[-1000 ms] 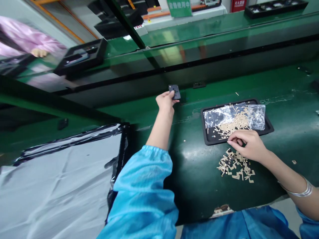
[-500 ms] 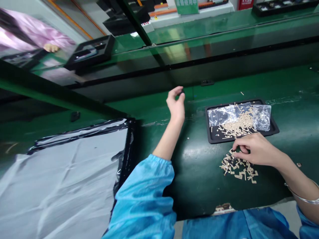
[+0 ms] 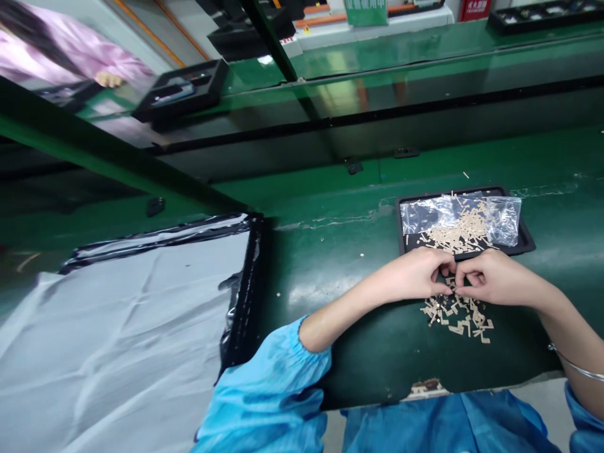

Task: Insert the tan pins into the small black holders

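My left hand (image 3: 422, 274) and my right hand (image 3: 495, 278) meet fingertip to fingertip over a loose pile of small beige pieces (image 3: 460, 321) on the green table. Both hands are closed in a pinch; whatever lies between the fingers is too small to make out. Just behind them is a black tray (image 3: 523, 242) with many thin beige strips (image 3: 460, 233). Clear plastic bags (image 3: 504, 220) lie in the tray, at its left and right.
A dark case or box covered with a white sheet (image 3: 141, 340) fills the left. Small black objects (image 3: 353, 165) sit by the back ledge. A green post (image 3: 117, 154) slants across the upper left. Beyond the ledge, a person in pink (image 3: 89, 44) is beside black trays (image 3: 182, 91).
My left hand has come from the back middle of the table to my right hand at the pile. A small black object now lies near the back ledge, where that hand was.
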The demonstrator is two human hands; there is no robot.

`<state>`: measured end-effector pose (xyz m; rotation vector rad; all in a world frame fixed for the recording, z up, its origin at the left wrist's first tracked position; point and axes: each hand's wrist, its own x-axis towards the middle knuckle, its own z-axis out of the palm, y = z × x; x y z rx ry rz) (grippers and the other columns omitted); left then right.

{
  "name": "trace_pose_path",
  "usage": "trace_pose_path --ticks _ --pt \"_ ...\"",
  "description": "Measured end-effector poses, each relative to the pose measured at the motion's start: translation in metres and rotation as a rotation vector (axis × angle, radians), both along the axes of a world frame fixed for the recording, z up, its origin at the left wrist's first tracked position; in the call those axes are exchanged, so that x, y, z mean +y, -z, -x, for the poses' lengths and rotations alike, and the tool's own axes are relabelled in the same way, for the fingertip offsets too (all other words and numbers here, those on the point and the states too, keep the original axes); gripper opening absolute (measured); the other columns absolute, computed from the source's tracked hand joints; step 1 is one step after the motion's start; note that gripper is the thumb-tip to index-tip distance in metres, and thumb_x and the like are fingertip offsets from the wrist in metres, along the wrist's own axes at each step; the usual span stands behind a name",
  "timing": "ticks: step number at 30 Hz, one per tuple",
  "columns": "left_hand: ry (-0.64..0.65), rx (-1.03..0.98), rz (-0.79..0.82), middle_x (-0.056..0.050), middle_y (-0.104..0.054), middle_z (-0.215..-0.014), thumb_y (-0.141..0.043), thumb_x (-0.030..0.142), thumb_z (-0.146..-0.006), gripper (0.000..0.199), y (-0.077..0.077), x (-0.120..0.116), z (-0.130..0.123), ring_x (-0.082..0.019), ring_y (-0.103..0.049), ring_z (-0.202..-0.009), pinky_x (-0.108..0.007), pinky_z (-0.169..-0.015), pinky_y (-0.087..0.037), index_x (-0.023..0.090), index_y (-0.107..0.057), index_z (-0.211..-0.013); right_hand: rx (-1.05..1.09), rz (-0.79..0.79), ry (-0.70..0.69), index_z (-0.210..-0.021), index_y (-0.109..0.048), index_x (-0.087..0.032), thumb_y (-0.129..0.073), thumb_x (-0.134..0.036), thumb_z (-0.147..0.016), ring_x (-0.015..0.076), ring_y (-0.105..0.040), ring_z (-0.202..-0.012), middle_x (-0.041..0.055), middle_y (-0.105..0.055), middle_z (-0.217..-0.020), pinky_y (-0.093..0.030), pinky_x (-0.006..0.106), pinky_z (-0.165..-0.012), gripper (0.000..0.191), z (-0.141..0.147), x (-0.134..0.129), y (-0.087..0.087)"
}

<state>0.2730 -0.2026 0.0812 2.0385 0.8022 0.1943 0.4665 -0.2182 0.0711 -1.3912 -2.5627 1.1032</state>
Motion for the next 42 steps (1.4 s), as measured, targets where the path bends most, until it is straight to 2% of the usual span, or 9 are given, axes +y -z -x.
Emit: trace_pose_path --ticks 4,9,11,13,17,22,28,35,42 --pt "-0.023 -0.047 0.218 0.003 -0.057 -0.063 -0.072 0.019 -0.071 0.015 0.003 -0.003 -0.004 -0.008 -0.052 -0.058 -0.02 -0.055 -0.036 0.012 -0.06 -0.075 0.152 0.088 -0.017 -0.067 -0.067 -0.018 -0.061 -0.028 -0.076 0.0054 -0.031 -0.043 -0.0064 -0.042 -0.045 -0.024 0.022 -0.045 0.015 -0.003 0.001 -0.003" --pt "-0.072 -0.04 0.479 0.003 -0.058 -0.058 -0.064 0.016 -0.076 0.011 0.012 -0.004 -0.005 -0.006 -0.048 -0.046 -0.019 -0.051 -0.038 0.012 -0.058 -0.069 0.21 0.066 -0.012 -0.071 -0.069 -0.018 -0.056 -0.032 -0.08 0.0055 -0.027 -0.042 -0.0063 -0.039 -0.044 -0.022 0.022 -0.045 0.022 -0.006 0.004 0.0" --pt "-0.046 -0.011 0.454 0.003 -0.059 -0.058 -0.067 0.018 -0.075 0.011 0.014 -0.005 -0.005 -0.007 -0.049 -0.048 -0.02 -0.051 -0.037 0.012 -0.059 -0.069 0.204 0.071 -0.001 -0.068 -0.068 -0.017 -0.057 -0.032 -0.079 0.0055 -0.029 -0.042 -0.0063 -0.039 -0.043 -0.023 0.022 -0.045 0.022 -0.007 0.005 0.001" --pt "-0.053 -0.001 0.349 0.002 -0.059 -0.059 -0.072 0.024 -0.071 0.017 0.014 -0.008 -0.006 -0.008 -0.052 -0.053 -0.02 -0.053 -0.036 0.012 -0.061 -0.071 0.194 0.083 0.016 -0.066 -0.065 -0.017 -0.057 -0.032 -0.077 0.0056 -0.031 -0.043 -0.0063 -0.039 -0.044 -0.024 0.021 -0.045 0.021 -0.007 0.006 0.003" --pt "-0.168 -0.028 0.182 0.004 -0.054 -0.057 -0.07 0.024 -0.075 0.019 0.012 -0.013 -0.009 -0.007 -0.047 -0.053 -0.02 -0.054 -0.032 0.013 -0.056 -0.066 0.224 0.076 0.07 -0.066 -0.062 -0.017 -0.057 -0.033 -0.078 0.0058 -0.032 -0.045 -0.0064 -0.041 -0.045 -0.024 0.02 -0.046 0.021 -0.006 0.006 0.006" --pt "-0.243 -0.185 0.172 0.004 -0.054 -0.059 -0.051 0.017 -0.085 0.019 0.009 -0.011 -0.007 -0.009 -0.049 -0.057 -0.021 -0.061 -0.035 0.015 -0.055 -0.067 0.352 0.057 0.17 -0.069 -0.059 -0.017 -0.051 -0.036 -0.085 0.0065 -0.037 -0.045 -0.0053 -0.046 -0.047 -0.027 0.021 -0.047 0.026 -0.003 0.005 0.006" --pt "-0.343 -0.287 0.265 0.003 -0.053 -0.058 -0.047 0.022 -0.086 0.024 0.012 -0.004 -0.004 -0.006 -0.041 -0.048 -0.02 -0.056 -0.034 0.015 -0.049 -0.063 0.479 0.0 0.317 -0.074 -0.058 -0.018 -0.057 -0.035 -0.082 0.0083 -0.045 -0.045 -0.0037 -0.052 -0.05 -0.033 0.021 -0.046 0.019 0.005 0.003 0.012" --pt "-0.373 -0.484 0.347 0.002 -0.055 -0.066 -0.048 0.031 -0.087 0.016 0.023 -0.005 -0.005 -0.007 -0.043 -0.052 -0.021 -0.056 -0.036 0.017 -0.045 -0.08 0.515 -0.026 0.344 -0.074 -0.057 -0.018 -0.052 -0.033 -0.086 0.0089 -0.049 -0.047 -0.0033 -0.054 -0.051 -0.037 0.021 -0.05 0.019 0.007 0.002 0.014" --pt "-0.419 -0.485 0.201 0.004 -0.047 -0.06 -0.043 0.037 -0.091 0.025 0.031 -0.011 -0.009 -0.009 -0.041 -0.055 -0.022 -0.056 -0.033 0.018 -0.043 -0.075 0.475 -0.145 0.318 -0.077 -0.057 -0.018 -0.049 -0.032 -0.087 0.0077 -0.043 -0.045 -0.0039 -0.054 -0.052 -0.033 0.021 -0.048 0.02 0.013 -0.003 0.021"
